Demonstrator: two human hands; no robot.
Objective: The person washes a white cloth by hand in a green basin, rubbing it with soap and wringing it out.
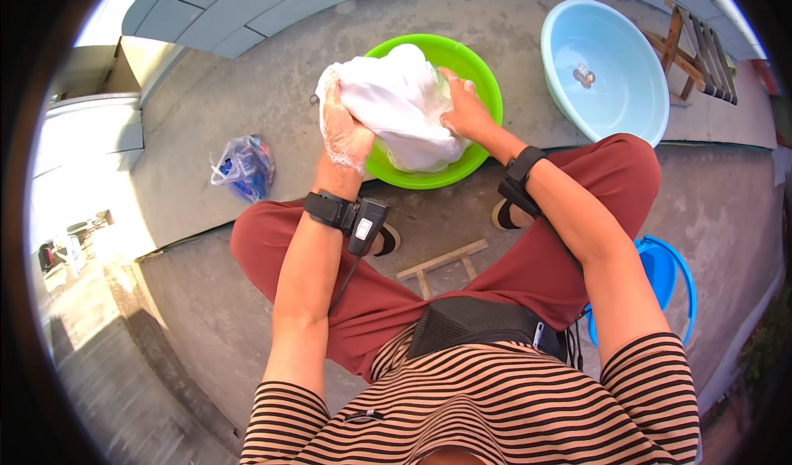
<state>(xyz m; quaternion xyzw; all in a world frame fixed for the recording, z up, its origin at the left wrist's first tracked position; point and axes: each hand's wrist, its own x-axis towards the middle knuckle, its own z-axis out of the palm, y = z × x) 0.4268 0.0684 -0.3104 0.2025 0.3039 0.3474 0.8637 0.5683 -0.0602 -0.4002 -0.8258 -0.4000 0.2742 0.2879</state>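
White cloth (396, 103) is bunched over a bright green plastic basin (493, 87) on the concrete ledge ahead of me. My left hand (343, 118), palm up with suds on the palm and wrist, supports the cloth's left end at the basin's left rim. Over the basin's right side, my right hand (461, 103) has its fingers against the cloth's right part; suds show on that hand too. The cloth hides most of the basin's inside, and its lower part hangs into the basin.
A light blue basin (619, 75) stands at the right, beside a wooden folding stool (696, 56). A tied plastic bag (244, 168) lies left. A blue bucket (659, 267) is by my right hip, and a wooden frame (442, 261) lies between my feet.
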